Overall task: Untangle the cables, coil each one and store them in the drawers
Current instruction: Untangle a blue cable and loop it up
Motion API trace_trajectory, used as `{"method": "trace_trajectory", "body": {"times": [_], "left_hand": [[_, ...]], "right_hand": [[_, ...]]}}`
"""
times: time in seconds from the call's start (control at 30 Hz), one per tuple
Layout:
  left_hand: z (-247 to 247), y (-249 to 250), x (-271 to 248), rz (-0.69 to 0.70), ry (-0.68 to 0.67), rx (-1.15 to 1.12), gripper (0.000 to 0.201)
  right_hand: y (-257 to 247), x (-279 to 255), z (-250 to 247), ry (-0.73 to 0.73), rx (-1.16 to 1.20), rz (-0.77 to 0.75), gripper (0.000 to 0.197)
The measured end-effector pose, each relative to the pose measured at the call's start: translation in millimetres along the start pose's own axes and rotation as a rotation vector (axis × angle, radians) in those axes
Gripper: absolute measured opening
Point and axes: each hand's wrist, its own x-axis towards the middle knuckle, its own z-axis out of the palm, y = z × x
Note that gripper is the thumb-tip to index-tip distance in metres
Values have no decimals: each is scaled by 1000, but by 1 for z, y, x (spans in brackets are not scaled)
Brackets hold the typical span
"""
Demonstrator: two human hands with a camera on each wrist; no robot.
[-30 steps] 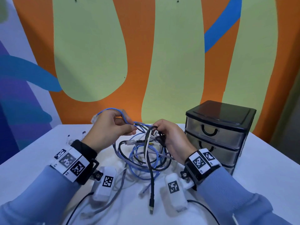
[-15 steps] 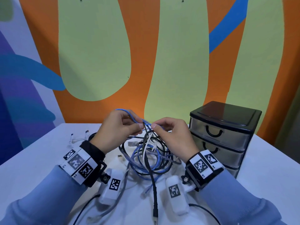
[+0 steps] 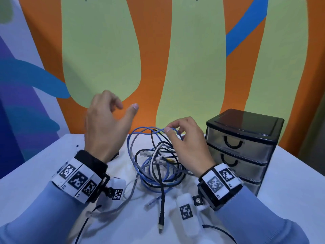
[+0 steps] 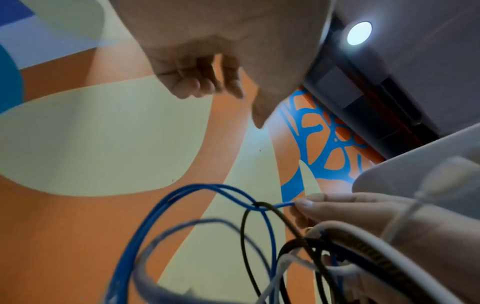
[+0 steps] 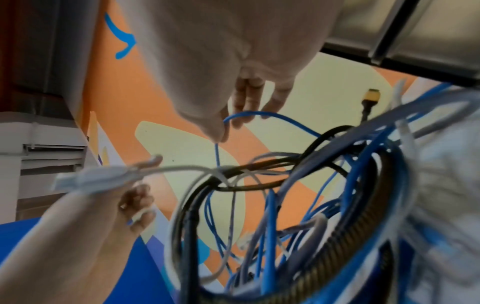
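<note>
Nearest the viewer, at 6 o'clock on the white table (image 3: 35, 173), a black cable (image 3: 161, 199) ran out of the heap and ended in a loose plug. Just beyond it lay the tangle of cables (image 3: 158, 169), a mound of blue, black, grey and white cords looped over one another, between the two wrists. At 1 o'clock from the heap the right hand (image 3: 186, 143) hung over it, knuckles up, thumb and forefinger pinching a thin blue cable (image 3: 146, 129) and lifting its smooth round loop clear of the pile; a black strand crossed that loop close to the pinch. At 11 o'clock the left hand (image 3: 107, 125) was raised above the table, well apart from the cords, its fingers loosely spread, thumb out, gripping nothing. Farther back at 2 o'clock stood the drawers (image 3: 241, 152), a boxy unit with a glossy black top, translucent grey fronts and curved black handles, all pushed in.
</note>
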Motion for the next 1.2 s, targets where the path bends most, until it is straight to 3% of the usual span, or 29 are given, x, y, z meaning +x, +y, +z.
{"method": "trace_trajectory", "body": {"times": [0.03,0.1,0.17,0.27,0.43,0.5,0.67,0.87,0.97,1.03,1.1,1.2], "left_hand": [[0,6,-3,102,-68,-43,26],[6,12,-8,240,-335,-71,20],[11,15,-14,213,-543,-96,13],[12,4,-14,137,-632,-72,8],[9,-15,-6,3,-782,180,12],[8,-22,-6,-49,-836,214,10],[2,-17,-1,-228,-746,-261,36],[-3,0,9,-424,-435,-863,33],[-12,-2,19,-523,-226,-1052,36],[-17,-11,24,-556,-62,-1004,36],[-18,-23,29,-537,39,-755,35],[-18,-40,28,-397,-38,-261,23]], "right_hand": [[0,0,3,-11,76,-1,9],[-2,-1,8,-95,243,21,8],[-1,-3,9,-161,292,38,8],[0,-3,7,-139,273,64,12],[-7,3,2,183,486,124,14],[-10,5,-2,232,606,149,16],[-13,2,1,148,569,167,13],[-12,0,-1,-107,541,145,11],[-2,1,-1,-281,353,169,12],[8,1,-2,-301,145,181,14],[17,3,-3,-296,29,227,16],[21,4,-5,-247,101,242,16]]}}
